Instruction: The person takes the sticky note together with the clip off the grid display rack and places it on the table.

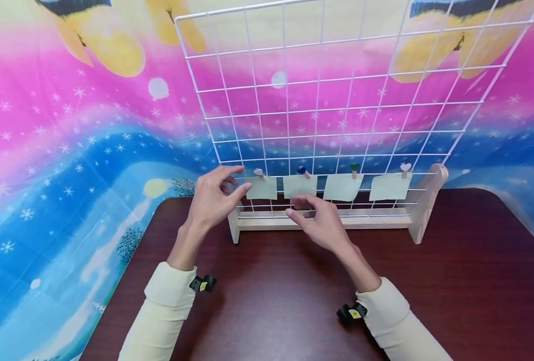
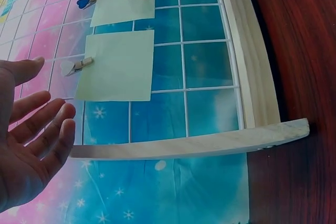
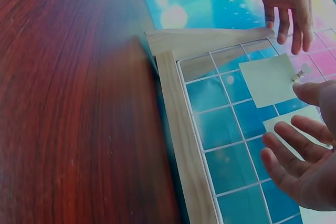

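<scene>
My left hand [image 1: 213,196] is near the leftmost pale green paper note [image 1: 263,188], its fingers relaxed and holding nothing. That note hangs from a small wooden clothespin with a white heart [image 1: 259,172]. In front of the second note [image 1: 299,185], which has a dark blue heart clothespin [image 1: 302,170], is my right hand [image 1: 323,223], loosely bent and holding nothing. To the right hang a third note [image 1: 342,187] with a green heart clothespin [image 1: 354,169] and a fourth note [image 1: 388,187] with a white heart clothespin [image 1: 405,169]. All four are clipped along the lower part of the white wire grid [image 1: 287,138].
A wooden base bar [image 1: 375,223] with side feet, such as the right one [image 1: 427,210], carries the grid. It stands on a dark red-brown table [image 1: 267,306]. Behind it hangs a colourful snowflake-patterned cloth [image 1: 91,140]. Black cameras sit at both wrists.
</scene>
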Demonstrator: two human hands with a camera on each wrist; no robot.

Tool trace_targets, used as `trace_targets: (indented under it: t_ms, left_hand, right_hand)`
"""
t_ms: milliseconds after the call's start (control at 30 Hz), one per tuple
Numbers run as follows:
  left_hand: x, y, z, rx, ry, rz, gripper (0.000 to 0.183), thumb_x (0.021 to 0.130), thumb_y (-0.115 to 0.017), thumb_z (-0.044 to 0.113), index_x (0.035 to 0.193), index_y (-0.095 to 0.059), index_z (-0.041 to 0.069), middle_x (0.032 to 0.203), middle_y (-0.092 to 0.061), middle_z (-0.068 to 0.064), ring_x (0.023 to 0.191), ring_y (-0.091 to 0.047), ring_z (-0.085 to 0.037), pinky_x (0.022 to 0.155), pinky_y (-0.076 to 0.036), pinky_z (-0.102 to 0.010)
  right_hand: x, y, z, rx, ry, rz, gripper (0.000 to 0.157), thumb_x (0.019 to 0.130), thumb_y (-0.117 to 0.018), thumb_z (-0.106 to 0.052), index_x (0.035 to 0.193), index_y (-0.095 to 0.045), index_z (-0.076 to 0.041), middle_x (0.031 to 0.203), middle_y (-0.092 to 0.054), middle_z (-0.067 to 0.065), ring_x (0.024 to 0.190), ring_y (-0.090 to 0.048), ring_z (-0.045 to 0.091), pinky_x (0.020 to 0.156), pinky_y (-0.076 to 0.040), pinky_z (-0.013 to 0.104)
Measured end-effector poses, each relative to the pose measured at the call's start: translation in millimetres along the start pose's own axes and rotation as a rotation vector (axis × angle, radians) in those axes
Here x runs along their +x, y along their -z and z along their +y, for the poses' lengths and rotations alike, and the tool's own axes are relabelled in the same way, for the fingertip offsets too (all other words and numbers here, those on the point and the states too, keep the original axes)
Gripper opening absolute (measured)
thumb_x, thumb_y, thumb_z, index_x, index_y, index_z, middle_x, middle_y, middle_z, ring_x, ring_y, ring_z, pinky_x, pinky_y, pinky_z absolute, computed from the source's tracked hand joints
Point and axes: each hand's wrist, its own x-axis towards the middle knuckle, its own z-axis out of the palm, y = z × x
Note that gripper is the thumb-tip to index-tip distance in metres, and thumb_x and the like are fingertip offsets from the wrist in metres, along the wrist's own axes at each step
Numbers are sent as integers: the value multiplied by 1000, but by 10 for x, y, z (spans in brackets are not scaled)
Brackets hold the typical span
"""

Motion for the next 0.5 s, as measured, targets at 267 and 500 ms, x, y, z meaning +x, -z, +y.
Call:
trace_targets:
  t_ms: [267, 500]
  left_hand:
    - [72, 13, 44, -16, -79, 20, 42, 94, -85, 21, 132, -77, 7, 119, -79, -17, 82, -78, -25, 69, -66, -41]
    - [142, -32, 101, 73, -81, -69, 47, 95, -84, 25, 138, -73, 10, 130, -77, -13, 92, -79, -24, 75, -67, -40]
  right_hand:
    - [58, -85, 8, 30, -8, 35, 36, 99, -80, -21, 131, -74, -5, 122, -79, 15, 111, -77, 27, 95, -65, 44]
    - [92, -177, 17, 37, -13, 28, 39, 100, -79, -22, 135, -72, -6, 128, -77, 14, 112, -78, 28, 95, -65, 47]
